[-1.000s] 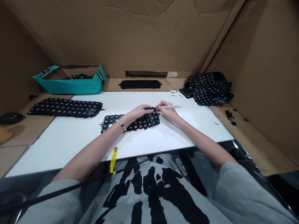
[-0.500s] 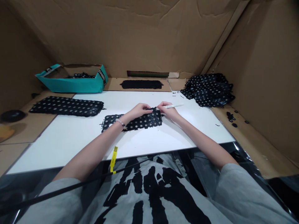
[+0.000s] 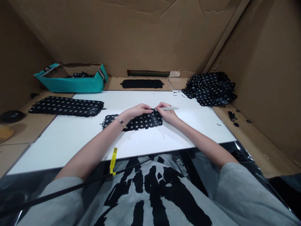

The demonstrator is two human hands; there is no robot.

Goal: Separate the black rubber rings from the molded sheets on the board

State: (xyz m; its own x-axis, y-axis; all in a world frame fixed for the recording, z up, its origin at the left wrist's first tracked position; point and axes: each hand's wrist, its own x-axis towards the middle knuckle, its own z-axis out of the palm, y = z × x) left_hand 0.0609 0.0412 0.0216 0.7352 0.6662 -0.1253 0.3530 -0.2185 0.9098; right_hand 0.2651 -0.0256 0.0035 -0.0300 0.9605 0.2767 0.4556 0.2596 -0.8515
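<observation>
A black rubbery sheet with rows of pale round spots (image 3: 143,122) lies on the white board under both hands. My left hand (image 3: 140,110) is closed, its thumb and fingers pinching the sheet's far edge. Close beside it, my right hand (image 3: 166,112) grips a slim white pen-like tool (image 3: 171,108). Its rear end points right, and its tip meets the sheet's far edge near my left fingertips. The exact kind of tool is too small to make out.
Another spotted sheet (image 3: 67,106) lies left, before a teal box (image 3: 72,84) holding similar pieces. A plain black strip (image 3: 142,83) is at the back. Spotted sheets are heaped (image 3: 210,88) at right, near small black scraps (image 3: 232,116). Cardboard walls (image 3: 152,34) surround the white board (image 3: 77,141).
My right hand has shifted slightly left, bringing the white tool closer to my left fingertips. The tool now lies flatter. My left hand keeps its pinch on the sheet.
</observation>
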